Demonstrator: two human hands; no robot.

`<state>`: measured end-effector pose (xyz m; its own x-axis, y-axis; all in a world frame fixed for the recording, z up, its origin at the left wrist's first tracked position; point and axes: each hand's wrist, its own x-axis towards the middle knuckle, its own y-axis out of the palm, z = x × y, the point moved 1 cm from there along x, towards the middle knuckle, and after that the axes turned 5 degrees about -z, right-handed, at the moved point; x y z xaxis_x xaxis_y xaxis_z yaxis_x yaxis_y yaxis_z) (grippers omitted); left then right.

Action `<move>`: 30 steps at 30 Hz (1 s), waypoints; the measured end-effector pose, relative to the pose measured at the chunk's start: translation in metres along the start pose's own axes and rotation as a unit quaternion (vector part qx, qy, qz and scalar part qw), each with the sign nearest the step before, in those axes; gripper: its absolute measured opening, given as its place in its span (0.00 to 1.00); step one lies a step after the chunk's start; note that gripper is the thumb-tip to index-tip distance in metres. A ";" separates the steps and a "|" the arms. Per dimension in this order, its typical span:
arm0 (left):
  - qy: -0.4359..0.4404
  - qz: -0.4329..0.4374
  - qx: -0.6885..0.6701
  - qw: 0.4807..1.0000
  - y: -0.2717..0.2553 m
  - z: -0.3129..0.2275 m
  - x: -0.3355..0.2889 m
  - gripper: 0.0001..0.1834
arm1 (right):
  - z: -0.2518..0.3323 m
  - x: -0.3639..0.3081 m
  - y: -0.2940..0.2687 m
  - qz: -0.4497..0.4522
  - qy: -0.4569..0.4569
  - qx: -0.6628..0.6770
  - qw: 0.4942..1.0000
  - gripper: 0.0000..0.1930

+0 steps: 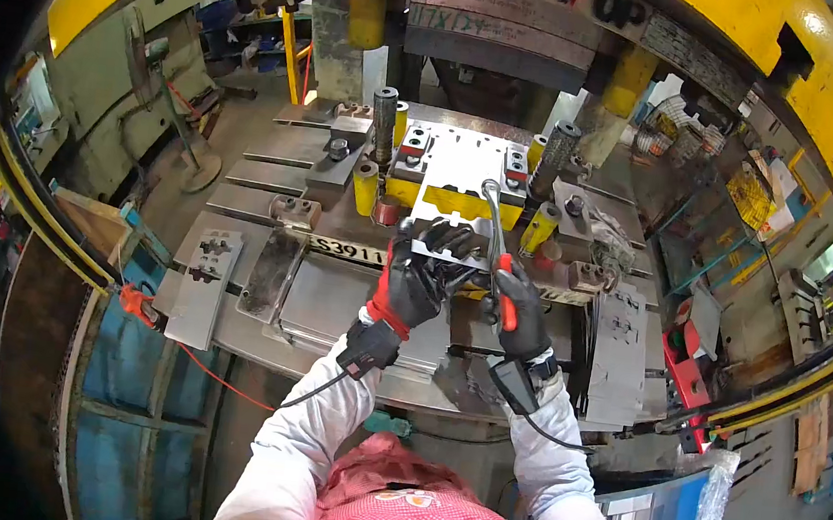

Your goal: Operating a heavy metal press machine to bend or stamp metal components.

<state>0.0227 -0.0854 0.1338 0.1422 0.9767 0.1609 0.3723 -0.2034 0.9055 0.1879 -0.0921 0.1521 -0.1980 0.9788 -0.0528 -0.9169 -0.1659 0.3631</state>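
Note:
A bright metal sheet [464, 166] with notched cutouts lies over the yellow-sided die block [403, 191] on the press bed. Its near end reaches toward me. My left hand [416, 285], in a black glove with a red cuff, is closed at that near end, with its fingers curled about the edge. My right hand [521, 320], also black-gloved, grips the red handles of a long metal tongs-like tool [496, 223]. The tool's rounded tip rests on or just above the sheet's right side; I cannot tell which. Part of its handles is hidden in my palm.
Guide posts [383, 121] and yellow cylinders [540, 229] stand around the die. A stack of flat metal blanks [347, 308] sits in front at left. Cut sheets lie at far left [204, 275] and right [619, 360]. The upper press tooling [504, 33] hangs overhead.

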 end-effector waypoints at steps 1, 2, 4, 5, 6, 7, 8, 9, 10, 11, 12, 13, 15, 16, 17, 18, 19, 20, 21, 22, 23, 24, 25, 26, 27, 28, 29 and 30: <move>0.024 0.011 0.056 0.998 0.000 0.003 0.002 0.27 | -0.002 0.005 -0.004 -0.007 -0.012 -0.001 1.000 0.25; 0.047 0.022 0.112 0.992 0.000 0.004 0.003 0.26 | 0.000 0.008 -0.009 0.003 -0.013 -0.013 1.000 0.24; -0.031 -0.032 0.107 0.993 -0.006 0.000 0.005 0.24 | 0.005 0.015 -0.013 0.021 -0.015 -0.036 0.999 0.24; -0.040 -0.032 0.111 0.993 -0.012 -0.001 0.007 0.24 | 0.008 0.016 -0.009 0.015 0.000 -0.007 1.000 0.23; -0.049 -0.032 0.115 0.992 -0.016 -0.001 0.007 0.24 | 0.008 0.018 -0.007 0.023 -0.002 -0.011 1.000 0.23; 0.039 -0.016 0.266 0.963 -0.012 0.001 0.009 0.24 | 0.010 0.021 -0.006 0.030 -0.006 -0.017 0.999 0.23; 0.022 -0.029 0.200 0.979 -0.012 0.004 0.011 0.23 | 0.011 0.024 -0.005 0.038 -0.010 -0.024 0.999 0.23; 0.005 -0.041 0.133 0.990 -0.013 0.006 0.015 0.23 | 0.009 0.029 -0.011 0.020 -0.005 -0.040 0.999 0.23; -0.011 -0.056 0.066 0.996 -0.012 0.007 0.016 0.23 | 0.011 0.029 -0.011 0.023 -0.009 -0.050 0.998 0.23; 0.014 -0.023 0.161 0.987 -0.006 0.006 0.014 0.23 | 0.014 0.028 -0.011 0.026 -0.013 -0.059 0.998 0.23; 0.005 -0.036 0.123 0.992 -0.007 0.008 0.017 0.22 | 0.018 0.026 -0.012 0.028 -0.018 -0.069 0.997 0.23; -0.003 -0.050 0.085 0.995 -0.010 0.009 0.019 0.22 | 0.021 0.022 -0.013 0.032 -0.034 -0.083 0.995 0.23; -0.006 -0.084 0.047 0.995 -0.012 0.005 0.016 0.22 | 0.035 -0.001 -0.003 0.010 -0.061 -0.135 0.989 0.24; -0.015 -0.095 0.042 0.994 -0.007 0.008 0.018 0.22 | 0.038 -0.013 -0.007 -0.012 -0.076 -0.164 0.983 0.25; -0.019 -0.112 0.039 0.993 -0.005 0.008 0.016 0.22 | 0.032 -0.023 -0.017 0.000 -0.065 -0.159 0.985 0.27; -0.004 -0.085 0.029 0.996 -0.008 0.006 0.016 0.22 | 0.030 -0.035 -0.021 0.016 -0.047 -0.154 0.987 0.27; 0.006 -0.075 0.046 0.996 -0.010 0.009 0.015 0.22 | 0.035 -0.054 -0.023 0.023 -0.029 -0.150 0.988 0.28; 0.018 -0.061 0.065 0.996 -0.007 0.007 0.016 0.22 | 0.040 -0.069 -0.026 0.031 -0.014 -0.146 0.989 0.28; 0.018 -0.081 0.087 0.993 -0.005 0.006 0.016 0.21 | 0.039 -0.081 -0.032 0.043 0.013 -0.156 0.987 0.29; 0.009 -0.097 0.075 0.992 -0.004 0.006 0.017 0.20 | 0.042 -0.090 -0.032 0.052 0.041 -0.161 0.985 0.31; 0.006 -0.084 0.061 0.995 -0.006 0.006 0.018 0.20 | 0.043 -0.097 -0.033 0.051 0.050 -0.152 0.986 0.29; 0.004 -0.072 0.046 0.996 -0.009 0.008 0.018 0.20 | 0.042 -0.102 -0.033 0.052 0.059 -0.143 0.987 0.28; 0.006 -0.071 0.039 0.997 -0.010 0.008 0.020 0.20 | 0.044 -0.102 -0.032 0.052 0.067 -0.152 0.985 0.28; 0.010 -0.071 0.033 0.997 -0.012 0.008 0.020 0.20 | 0.047 -0.100 -0.030 0.053 0.076 -0.160 0.983 0.28; 0.015 -0.071 0.027 0.997 -0.013 0.007 0.019 0.20 | 0.048 -0.100 -0.029 0.056 0.085 -0.169 0.980 0.29; 0.016 -0.082 0.055 0.995 -0.009 0.005 0.016 0.19 | 0.048 -0.098 -0.030 0.058 0.082 -0.154 0.983 0.28; 0.031 -0.067 0.054 0.996 -0.008 0.005 0.012 0.20 | 0.046 -0.098 -0.034 0.061 0.080 -0.139 0.985 0.27; 0.046 -0.051 0.053 0.996 -0.007 0.002 0.008 0.20 | 0.045 -0.096 -0.034 0.066 0.079 -0.124 0.987 0.26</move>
<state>0.0227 -0.0765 0.1278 0.0148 0.9938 0.1098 0.4761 -0.1036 0.8733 0.2540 -0.1755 0.1866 -0.3553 0.9189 -0.1717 -0.9321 -0.3343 0.1396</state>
